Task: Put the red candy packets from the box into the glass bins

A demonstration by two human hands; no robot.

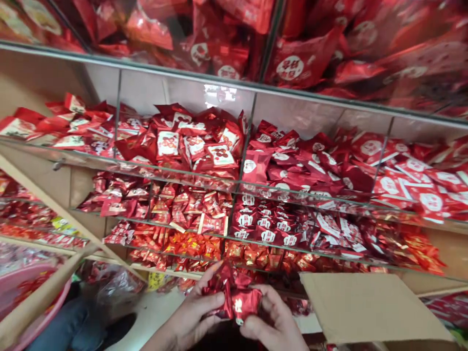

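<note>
At the bottom centre, in front of the lowest shelf, my left hand (199, 309) is closed on dark red foil packets (222, 287), its thumb lying across them. Close beside it, my right hand (272, 319) grips a shiny red foil packet (245, 303) with pale gold print, pinched between thumb and fingers. The packets in the two hands touch each other. Their contents do not show, and the fingers partly cover them. Nearest behind my hands are small red and gold packets (252, 254) on the low shelf.
Glass-fronted shelves (183, 175) with dividers hold many red packets in rows. An open cardboard flap (376, 304) juts out at the lower right. At the lower left are a pink basin (60, 304), a wooden bar (46, 290) across it, and a leg in jeans (71, 324).
</note>
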